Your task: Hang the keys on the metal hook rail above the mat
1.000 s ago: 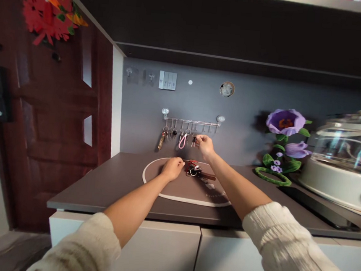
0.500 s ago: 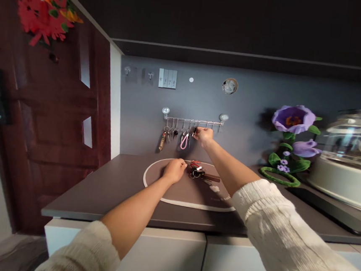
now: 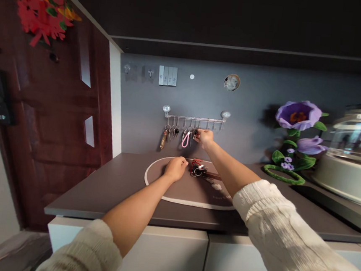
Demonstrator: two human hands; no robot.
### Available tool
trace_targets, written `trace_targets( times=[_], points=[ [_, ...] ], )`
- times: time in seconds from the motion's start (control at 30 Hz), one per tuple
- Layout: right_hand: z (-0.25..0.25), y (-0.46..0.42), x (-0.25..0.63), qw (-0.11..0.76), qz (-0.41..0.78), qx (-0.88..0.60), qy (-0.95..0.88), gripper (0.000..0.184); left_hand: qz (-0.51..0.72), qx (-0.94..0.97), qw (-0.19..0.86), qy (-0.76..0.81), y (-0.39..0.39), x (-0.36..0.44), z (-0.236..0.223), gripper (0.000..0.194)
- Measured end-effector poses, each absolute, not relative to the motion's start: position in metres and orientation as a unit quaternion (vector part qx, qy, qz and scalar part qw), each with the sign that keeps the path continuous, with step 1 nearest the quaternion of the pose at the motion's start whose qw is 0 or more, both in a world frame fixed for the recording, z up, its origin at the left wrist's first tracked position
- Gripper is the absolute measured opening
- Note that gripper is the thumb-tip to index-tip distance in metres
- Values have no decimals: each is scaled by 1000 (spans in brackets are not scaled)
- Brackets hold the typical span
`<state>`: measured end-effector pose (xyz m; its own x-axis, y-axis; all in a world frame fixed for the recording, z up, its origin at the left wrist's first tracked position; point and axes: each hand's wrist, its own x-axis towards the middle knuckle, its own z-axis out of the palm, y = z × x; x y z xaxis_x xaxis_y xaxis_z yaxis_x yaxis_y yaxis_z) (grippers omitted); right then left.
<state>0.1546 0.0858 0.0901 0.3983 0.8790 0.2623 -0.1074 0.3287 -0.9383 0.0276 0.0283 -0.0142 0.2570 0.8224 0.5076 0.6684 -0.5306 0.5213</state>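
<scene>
My right hand (image 3: 204,138) is raised to the clear hook rail (image 3: 196,119) on the wall. Its fingers are pinched on a dark set of keys (image 3: 196,133) just under a hook; whether the ring sits on the hook I cannot tell. Further left along the rail hang other keys (image 3: 175,131), a brown tag (image 3: 163,139) and a pink loop strap (image 3: 185,140). Low over the brown mat (image 3: 190,197), my left hand (image 3: 176,169) is curled closed, with nothing seen sticking out. Beside it lies a bunch of keys (image 3: 198,169) with red and brown parts.
A purple flower ornament (image 3: 299,116) and a clear-domed white appliance (image 3: 351,167) stand on the counter's right, near a flat black slab (image 3: 335,210). A dark shelf (image 3: 238,54) overhangs the wall. The red-brown door (image 3: 62,142) is at left.
The view has shifted slightly. My right hand stays at the rail with its fingers on the keys, and my left hand keeps its place over the mat.
</scene>
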Motion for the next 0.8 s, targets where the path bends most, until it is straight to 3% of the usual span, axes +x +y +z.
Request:
trace_targets(
  times=[0.8],
  points=[
    [78,96,165,665,332,-469,-478,19,399,798,122,435,33,28,-18,20]
  ],
)
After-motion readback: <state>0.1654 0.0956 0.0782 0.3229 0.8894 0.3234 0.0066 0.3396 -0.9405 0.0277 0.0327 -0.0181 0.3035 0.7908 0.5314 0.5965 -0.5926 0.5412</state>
